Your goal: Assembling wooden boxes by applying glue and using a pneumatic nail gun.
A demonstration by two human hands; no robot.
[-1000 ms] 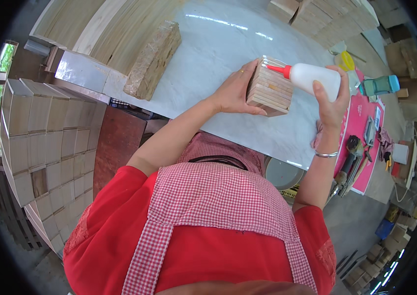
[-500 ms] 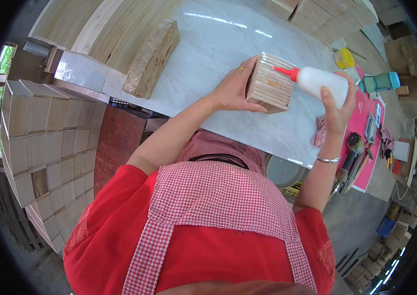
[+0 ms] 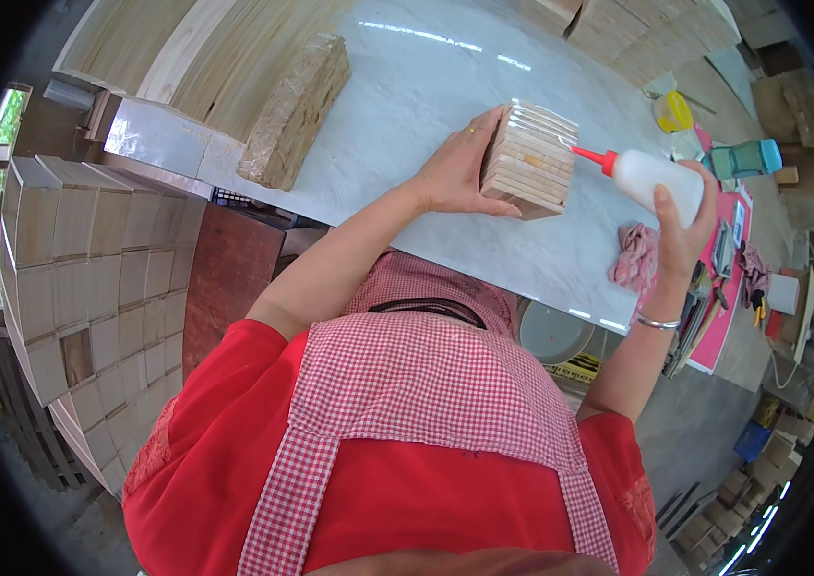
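Observation:
My left hand (image 3: 463, 173) grips a stack of thin wooden boards (image 3: 528, 165) from its left side, thumb along the near edge and fingers behind. White lines of glue run along the edges of the boards at the far end of the stack. In my right hand (image 3: 683, 226) is a white glue bottle (image 3: 655, 182), tilted so its red nozzle (image 3: 594, 158) points left at the right edge of the stack. A thin white strand shows between the nozzle tip and the boards.
A rough block wrapped in clear film (image 3: 294, 113) lies on the pale tabletop (image 3: 407, 86) at left, beside long boards (image 3: 225, 58). At right are a pink cloth (image 3: 635, 257), a yellow tub (image 3: 673, 112) and a teal bottle (image 3: 743, 159). Stacked wooden pieces (image 3: 100, 269) stand far left.
My right hand has moved right and slightly down with the glue bottle, drawing the nozzle across to the stack's right edge. More glue lines show on the boards. My left hand keeps its hold.

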